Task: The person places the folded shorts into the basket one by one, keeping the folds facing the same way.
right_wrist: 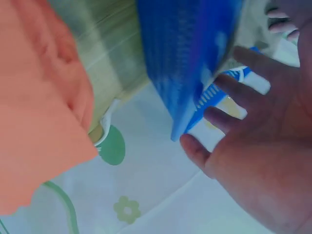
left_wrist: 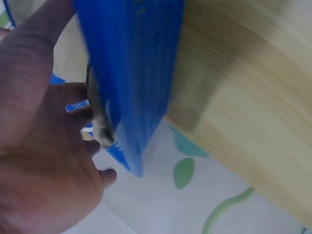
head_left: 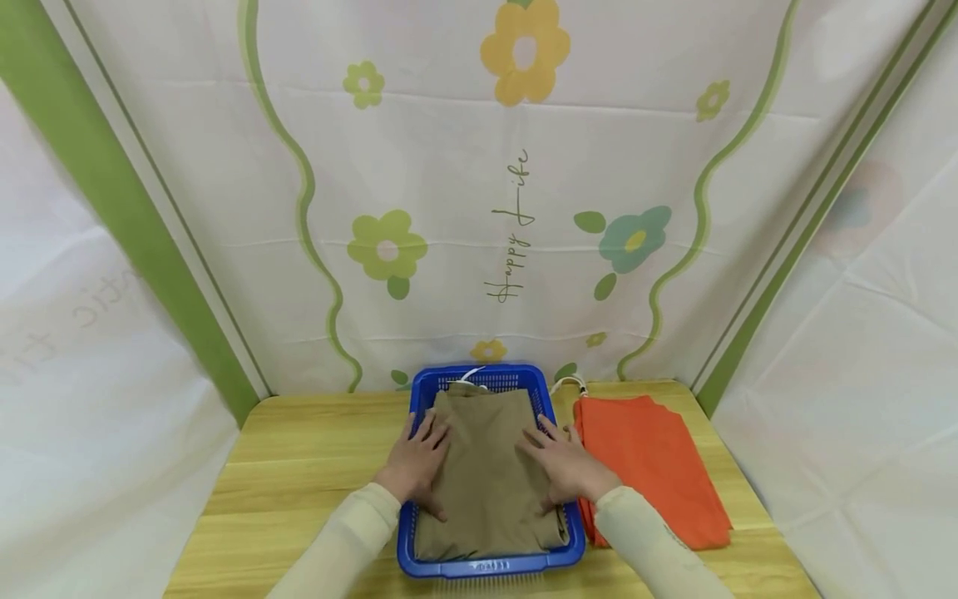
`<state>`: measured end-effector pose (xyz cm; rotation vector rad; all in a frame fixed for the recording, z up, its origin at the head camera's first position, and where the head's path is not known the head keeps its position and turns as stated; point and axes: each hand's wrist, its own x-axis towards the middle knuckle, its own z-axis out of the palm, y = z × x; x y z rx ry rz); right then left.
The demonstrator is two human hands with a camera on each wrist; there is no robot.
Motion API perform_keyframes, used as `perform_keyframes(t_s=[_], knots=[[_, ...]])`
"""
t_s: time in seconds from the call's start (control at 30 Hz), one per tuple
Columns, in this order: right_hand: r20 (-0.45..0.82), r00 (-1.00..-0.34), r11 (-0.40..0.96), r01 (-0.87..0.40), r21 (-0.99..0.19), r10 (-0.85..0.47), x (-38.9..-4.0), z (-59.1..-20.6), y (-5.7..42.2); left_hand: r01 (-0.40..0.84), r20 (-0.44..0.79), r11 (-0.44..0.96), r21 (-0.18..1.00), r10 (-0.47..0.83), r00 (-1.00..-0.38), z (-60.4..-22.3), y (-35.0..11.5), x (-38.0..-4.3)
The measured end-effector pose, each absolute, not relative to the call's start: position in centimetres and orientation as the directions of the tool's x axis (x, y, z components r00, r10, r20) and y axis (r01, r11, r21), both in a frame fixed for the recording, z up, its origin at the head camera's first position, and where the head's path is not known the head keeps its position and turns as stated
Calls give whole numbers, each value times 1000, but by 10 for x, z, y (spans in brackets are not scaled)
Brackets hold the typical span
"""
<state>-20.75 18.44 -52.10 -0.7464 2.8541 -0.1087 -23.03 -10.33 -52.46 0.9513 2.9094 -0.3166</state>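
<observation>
A folded khaki garment [head_left: 490, 474] lies inside a blue plastic basket [head_left: 490, 569] on the wooden table. My left hand [head_left: 417, 459] rests at the garment's left edge with its fingers spread, over the basket's left rim. On the other side, my right hand [head_left: 563, 462] lies with extended fingers along the garment's right edge. In the left wrist view the fingertips of the left hand [left_wrist: 48, 146] reach inside the basket wall [left_wrist: 131, 83]. The right wrist view has the right hand [right_wrist: 258, 126] beside the opposite wall [right_wrist: 185, 58], fingers apart.
Folded orange cloth [head_left: 651, 474] lies on the table right of the basket, with a whitish cord loop [head_left: 570, 383] at its back corner. Bare wood [head_left: 314, 466] extends to the left. A flower-printed white curtain [head_left: 449, 166] hangs behind and at both sides.
</observation>
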Motion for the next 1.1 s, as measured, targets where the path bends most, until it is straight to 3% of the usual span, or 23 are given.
perform_keyframes(t_s=[0.1,0.3,0.5,0.67,0.83,0.97,1.1], knots=[[-239,-838,869,-491,-61,-490,-208,-525,186,542,-200,810,-223,506,-839,-525,-105,-231],[-278,-840,860,-504,80,-466,-208,-529,186,494,-221,832,-255,447,-867,-531,-105,-233],[-281,-832,843,-524,117,-478,-209,-533,187,482,-227,832,-275,431,-873,-533,-102,-233],[-212,-822,846,-531,-55,-529,-210,-534,190,514,-195,841,-168,482,-854,-536,-105,-235],[-55,-840,819,-508,-266,-539,-208,-527,198,533,-104,844,57,536,-838,-533,-102,-237],[66,-909,829,-404,-387,-412,-202,-523,214,528,-18,810,255,550,-835,-525,-89,-233],[110,-965,837,-263,-480,-240,-196,-529,240,509,6,769,387,550,-835,-519,-72,-222]])
